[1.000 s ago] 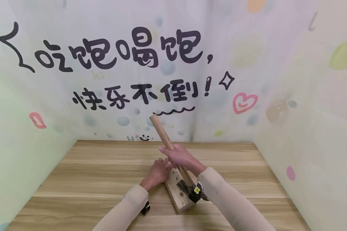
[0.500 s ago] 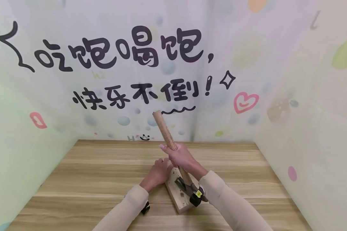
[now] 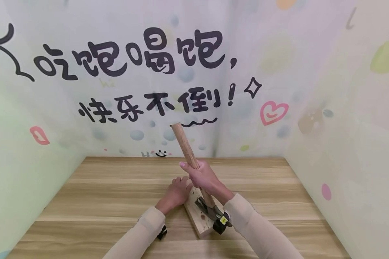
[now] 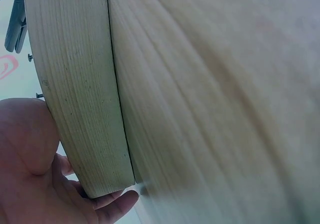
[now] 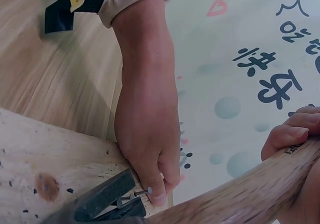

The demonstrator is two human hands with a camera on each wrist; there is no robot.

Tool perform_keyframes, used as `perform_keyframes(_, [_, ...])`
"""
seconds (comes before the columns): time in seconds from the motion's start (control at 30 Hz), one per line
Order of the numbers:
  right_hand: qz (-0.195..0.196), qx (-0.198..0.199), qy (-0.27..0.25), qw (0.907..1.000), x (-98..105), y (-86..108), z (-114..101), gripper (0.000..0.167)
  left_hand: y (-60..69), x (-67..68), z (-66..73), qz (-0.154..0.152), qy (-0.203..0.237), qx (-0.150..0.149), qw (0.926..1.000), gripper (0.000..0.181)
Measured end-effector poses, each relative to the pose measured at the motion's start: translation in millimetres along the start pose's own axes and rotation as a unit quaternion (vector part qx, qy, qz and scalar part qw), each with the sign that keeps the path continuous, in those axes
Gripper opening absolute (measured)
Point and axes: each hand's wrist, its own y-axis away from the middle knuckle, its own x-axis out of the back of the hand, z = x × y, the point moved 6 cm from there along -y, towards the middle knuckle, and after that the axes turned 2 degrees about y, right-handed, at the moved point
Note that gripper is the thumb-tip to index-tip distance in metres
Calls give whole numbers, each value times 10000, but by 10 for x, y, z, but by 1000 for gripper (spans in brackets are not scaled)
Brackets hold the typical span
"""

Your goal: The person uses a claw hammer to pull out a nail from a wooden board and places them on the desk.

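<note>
My right hand (image 3: 206, 177) grips a claw hammer (image 3: 185, 145) by its wooden handle, which slants up and away. The hammer's head sits low over a thick wooden board (image 3: 201, 230), claw toward the board. In the right wrist view, a nail (image 5: 127, 200) lies between the claw's dark prongs (image 5: 107, 196). A second nail (image 5: 145, 190) stands close by, near the left thumb. My left hand (image 3: 177, 191) holds the board's far end, fingers curled round the end in the left wrist view. Two nail heads (image 4: 39, 95) stick out past the board's edge there.
The board lies on a wood-grain table (image 3: 116, 187). A printed backdrop (image 3: 133, 28) with large black lettering closes the back, with pale walls (image 3: 353, 151) at the sides. Dark nail holes and a knot (image 5: 47, 186) mark the board's top.
The hammer has shifted slightly: its claw moved a little away and left over the board, and the handle's end rose a little. The left hand and the board look still.
</note>
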Motion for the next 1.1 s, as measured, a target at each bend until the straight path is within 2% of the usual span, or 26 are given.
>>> perform_keyframes(0.4, [202, 174, -74, 9996, 91, 116, -46, 44, 3, 16, 19, -55, 144, 56, 9999, 42])
perform_keyframes(0.57, [187, 388, -447, 9981, 177, 208, -72, 42, 13, 27, 27, -50, 243, 88, 9997, 44])
perform_keyframes(0.77, [219, 997, -938, 9903, 317, 346, -103, 42, 22, 33, 26, -16, 291, 61, 9996, 47])
perform_keyframes(1.0, [153, 1945, -1362, 9713, 436, 548, -123, 32, 39, 20, 13, -129, 271, 124, 9995, 49])
perform_keyframes(1.1, [86, 2134, -1472, 9658, 459, 595, -133, 31, 48, 28, 20, -104, 218, 99, 9997, 48])
